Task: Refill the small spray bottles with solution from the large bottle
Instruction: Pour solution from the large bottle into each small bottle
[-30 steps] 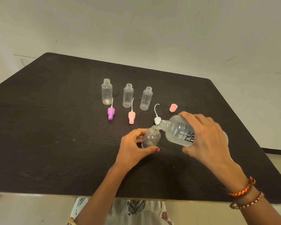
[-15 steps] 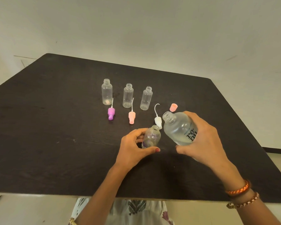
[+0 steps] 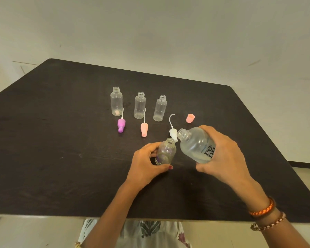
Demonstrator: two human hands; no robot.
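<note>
On the black rectangular table (image 3: 61, 140), the left hand (image 3: 147, 165) grips a small clear plastic spray bottle (image 3: 166, 152), uncapped, standing near the middle of the front half of the surface; the fingers curl round its left side and the thumb closes across its base, where a purple patch shows through the wall. The right hand (image 3: 222, 158) grips the large frosted plastic bottle with dark lettering (image 3: 195, 144), fingers wrapped over its far side and thumb beneath. This large bottle is held off the table, tilted with its open neck pointing up and to the left, just beside the small bottle's mouth but not over it; no liquid stream is visible between them. Whether the two bottles touch cannot be determined. Behind them stand three further clear small bottles in a row, all upright and uncapped: the left one (image 3: 116, 104), with a pale object at its bottom, the middle one (image 3: 140, 105), and the right one (image 3: 160, 108). In front of the row lie a purple spray head with dip tube (image 3: 121, 124), a pink spray head with dip tube (image 3: 143, 128) and a white spray head with curved tube (image 3: 173, 130), the last partly behind the large bottle's neck. A small pink cap (image 3: 190, 118) sits apart to the right. Two beaded bracelets (image 3: 265, 215) circle the right wrist.
</note>
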